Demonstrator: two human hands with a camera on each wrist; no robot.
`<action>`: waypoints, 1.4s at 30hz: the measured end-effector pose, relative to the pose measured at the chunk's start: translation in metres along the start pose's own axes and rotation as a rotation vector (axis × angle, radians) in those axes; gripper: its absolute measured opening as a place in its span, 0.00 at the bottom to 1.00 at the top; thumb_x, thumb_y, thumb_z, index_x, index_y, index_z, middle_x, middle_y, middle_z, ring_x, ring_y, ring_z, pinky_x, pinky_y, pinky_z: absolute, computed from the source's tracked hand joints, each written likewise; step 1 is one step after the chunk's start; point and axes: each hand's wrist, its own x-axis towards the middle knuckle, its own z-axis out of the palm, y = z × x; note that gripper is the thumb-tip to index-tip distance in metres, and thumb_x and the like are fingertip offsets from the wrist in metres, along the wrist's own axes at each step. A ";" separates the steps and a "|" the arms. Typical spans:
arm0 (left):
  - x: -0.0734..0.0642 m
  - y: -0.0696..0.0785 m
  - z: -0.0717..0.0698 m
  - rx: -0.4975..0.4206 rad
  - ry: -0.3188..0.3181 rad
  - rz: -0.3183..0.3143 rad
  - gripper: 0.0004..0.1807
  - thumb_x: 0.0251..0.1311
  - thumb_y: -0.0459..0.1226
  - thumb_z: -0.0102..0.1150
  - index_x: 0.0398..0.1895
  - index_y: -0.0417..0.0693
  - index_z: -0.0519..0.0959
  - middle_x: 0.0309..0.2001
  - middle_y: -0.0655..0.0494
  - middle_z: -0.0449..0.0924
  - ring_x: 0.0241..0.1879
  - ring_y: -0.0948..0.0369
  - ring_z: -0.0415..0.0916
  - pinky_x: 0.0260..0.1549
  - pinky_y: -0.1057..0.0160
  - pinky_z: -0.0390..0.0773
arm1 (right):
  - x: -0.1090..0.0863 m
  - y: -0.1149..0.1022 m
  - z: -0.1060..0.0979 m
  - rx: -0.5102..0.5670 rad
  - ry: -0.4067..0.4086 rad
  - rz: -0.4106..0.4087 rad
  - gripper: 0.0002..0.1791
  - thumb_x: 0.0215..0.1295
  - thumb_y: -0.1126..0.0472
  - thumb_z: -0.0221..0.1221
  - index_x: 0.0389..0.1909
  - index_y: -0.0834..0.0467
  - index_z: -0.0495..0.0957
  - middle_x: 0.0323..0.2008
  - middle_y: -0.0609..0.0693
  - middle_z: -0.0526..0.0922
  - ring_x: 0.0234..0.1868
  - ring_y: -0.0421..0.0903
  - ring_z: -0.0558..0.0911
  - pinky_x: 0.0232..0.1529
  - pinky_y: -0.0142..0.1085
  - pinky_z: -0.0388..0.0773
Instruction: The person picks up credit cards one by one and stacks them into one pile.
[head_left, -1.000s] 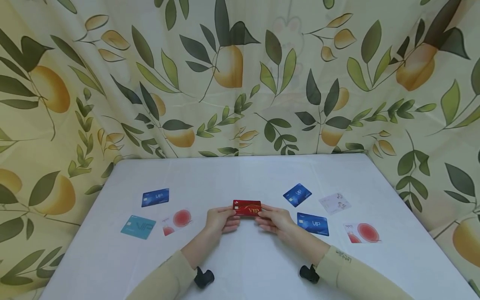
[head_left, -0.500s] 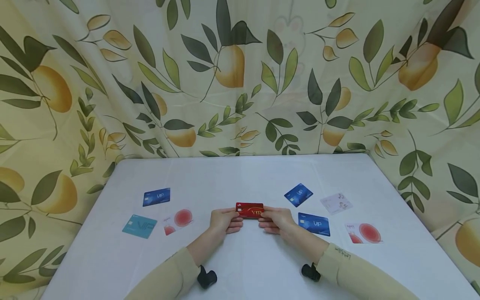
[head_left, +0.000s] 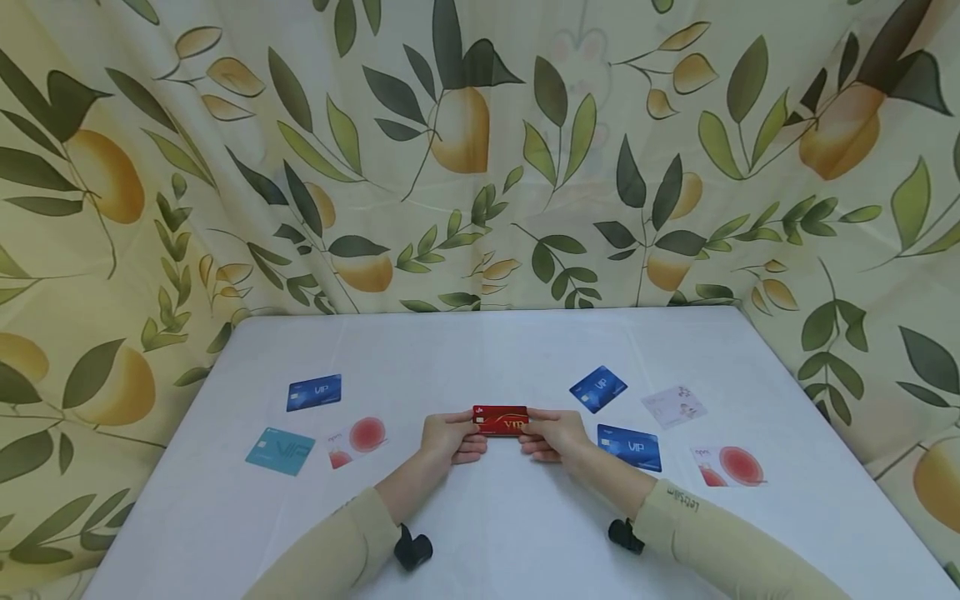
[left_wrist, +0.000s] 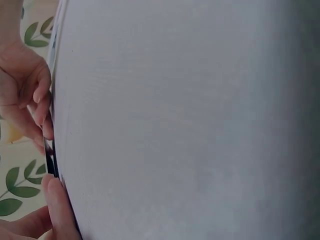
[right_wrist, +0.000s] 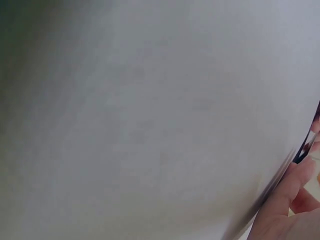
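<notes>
A red VIP card (head_left: 495,415) with a chip and gold lettering is held level over the middle of the white table. My left hand (head_left: 450,440) pinches its left end, thumb on top and fingers beneath. At the right end my right hand (head_left: 558,437) pinches it the same way. In the left wrist view the card's dark thin edge (left_wrist: 50,165) runs between the left fingers (left_wrist: 61,207) and the other hand. The right wrist view catches the right fingers (right_wrist: 287,192) at the lower right, with the card's edge beside them.
On the left lie a blue VIP card (head_left: 314,392), a teal card (head_left: 281,452) and a white-and-red card (head_left: 366,435). To the right are two blue cards (head_left: 598,389), a pale card (head_left: 674,407) and another white-and-red card (head_left: 741,465). A patterned curtain (head_left: 480,208) hangs behind the table.
Over the second, both hands and the red card have shifted very slightly right and toward me in the head view, which itself moved a little. The grip is the same.
</notes>
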 end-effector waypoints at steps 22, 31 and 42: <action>0.005 0.001 -0.003 0.079 -0.007 0.061 0.17 0.56 0.30 0.58 0.50 0.35 0.75 0.21 0.47 0.81 0.18 0.58 0.81 0.19 0.63 0.81 | 0.007 0.001 -0.004 -0.149 -0.025 -0.064 0.24 0.57 0.63 0.62 0.55 0.64 0.73 0.20 0.55 0.82 0.17 0.43 0.81 0.19 0.30 0.78; 0.004 0.000 -0.002 0.139 0.027 0.104 0.17 0.54 0.30 0.60 0.48 0.35 0.76 0.22 0.47 0.81 0.17 0.59 0.80 0.18 0.64 0.81 | 0.008 0.001 -0.003 -0.186 0.004 -0.079 0.24 0.56 0.62 0.62 0.54 0.65 0.73 0.20 0.55 0.82 0.17 0.44 0.81 0.18 0.31 0.78; 0.002 -0.002 -0.001 0.163 0.060 0.141 0.17 0.54 0.31 0.60 0.48 0.35 0.76 0.24 0.47 0.81 0.15 0.59 0.79 0.16 0.65 0.80 | 0.010 0.006 -0.003 -0.183 0.020 -0.135 0.22 0.56 0.63 0.62 0.53 0.63 0.73 0.20 0.54 0.82 0.16 0.44 0.81 0.19 0.32 0.79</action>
